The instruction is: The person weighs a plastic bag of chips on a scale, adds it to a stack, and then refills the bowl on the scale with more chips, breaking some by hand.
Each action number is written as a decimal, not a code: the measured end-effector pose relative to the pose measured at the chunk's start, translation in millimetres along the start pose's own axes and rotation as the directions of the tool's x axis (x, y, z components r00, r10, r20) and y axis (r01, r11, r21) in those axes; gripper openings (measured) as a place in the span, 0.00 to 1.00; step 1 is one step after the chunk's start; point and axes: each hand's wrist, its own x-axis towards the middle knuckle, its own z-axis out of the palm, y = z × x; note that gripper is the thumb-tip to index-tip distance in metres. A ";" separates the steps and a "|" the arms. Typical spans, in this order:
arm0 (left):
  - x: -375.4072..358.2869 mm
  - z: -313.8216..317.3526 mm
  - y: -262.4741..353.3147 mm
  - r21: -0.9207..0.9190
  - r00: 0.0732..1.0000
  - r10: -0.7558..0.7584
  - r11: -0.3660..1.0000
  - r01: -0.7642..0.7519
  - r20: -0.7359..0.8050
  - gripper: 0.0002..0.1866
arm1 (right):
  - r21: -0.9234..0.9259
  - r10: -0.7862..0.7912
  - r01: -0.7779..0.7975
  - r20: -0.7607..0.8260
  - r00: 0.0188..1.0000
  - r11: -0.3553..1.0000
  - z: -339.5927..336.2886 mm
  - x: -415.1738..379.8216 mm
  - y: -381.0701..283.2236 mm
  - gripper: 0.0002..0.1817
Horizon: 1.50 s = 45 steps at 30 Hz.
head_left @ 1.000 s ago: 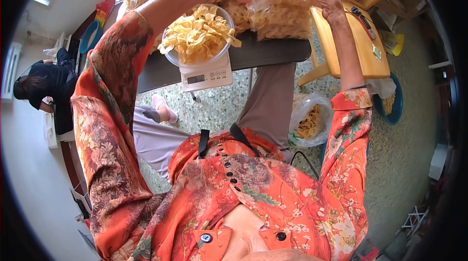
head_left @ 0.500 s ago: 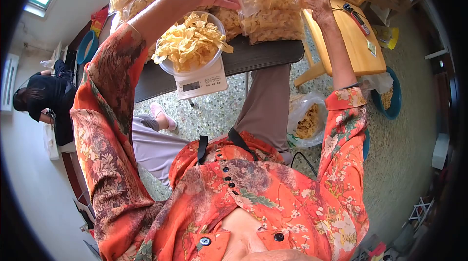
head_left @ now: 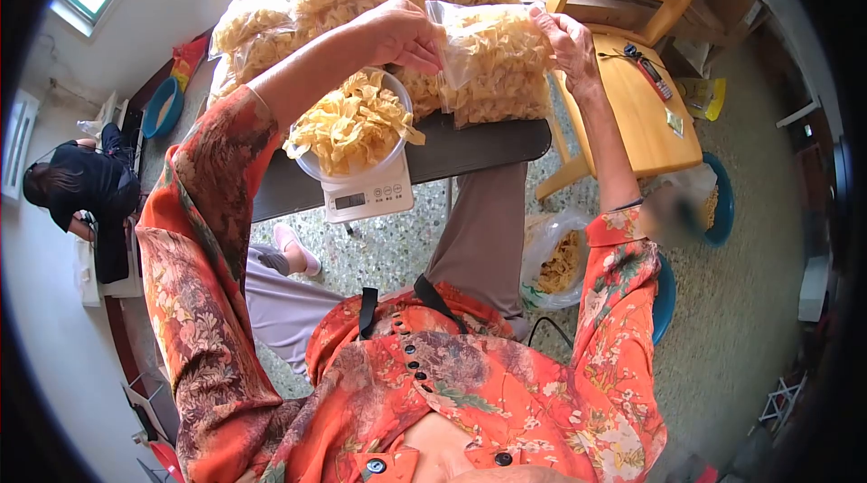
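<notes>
Between my two hands a clear zip bag [head_left: 497,54] of dried pale-yellow flakes lies at the right end of a pile of similar bags. My left hand [head_left: 408,37] is closed at the bag's upper left edge, thumb and fingers pressed together on the plastic. At its upper right edge, my right hand [head_left: 567,48] pinches the film. Below my left forearm, a clear plastic bowl [head_left: 404,104] heaped with large curled dried pieces [head_left: 352,122] rests on a white digital scale [head_left: 384,197]. The scale's display is too small to read.
The black table [head_left: 492,145] carries the bags [head_left: 316,9]. A wooden chair [head_left: 637,135] holding small tools stands right. An open plastic bag [head_left: 540,253] of flakes and blue basins [head_left: 720,212] sit on the floor. Another person [head_left: 81,181] bends over at far left.
The view has tilted, so the table, bowl and bags appear lower in the picture. Both hands keep their grip on the bag's edges.
</notes>
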 end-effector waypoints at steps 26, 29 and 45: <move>-4.9 -13.7 23.4 -0.143 0.991 0.131 0.980 -0.135 -0.040 0.11 | 0.057 -0.118 0.127 -0.148 0.982 0.990 -4.4 23.2 -21.5 0.24; 7.1 -18.6 21.9 -0.155 0.990 0.122 0.979 -0.133 -0.076 0.12 | 0.075 -0.141 0.150 -0.117 0.983 0.986 0.1 33.6 -20.1 0.21; 16.4 -12.2 22.2 -0.104 0.992 0.050 0.993 -0.063 -0.116 0.14 | 0.053 -0.114 0.126 -0.199 0.973 0.991 13.7 47.8 -1.8 0.21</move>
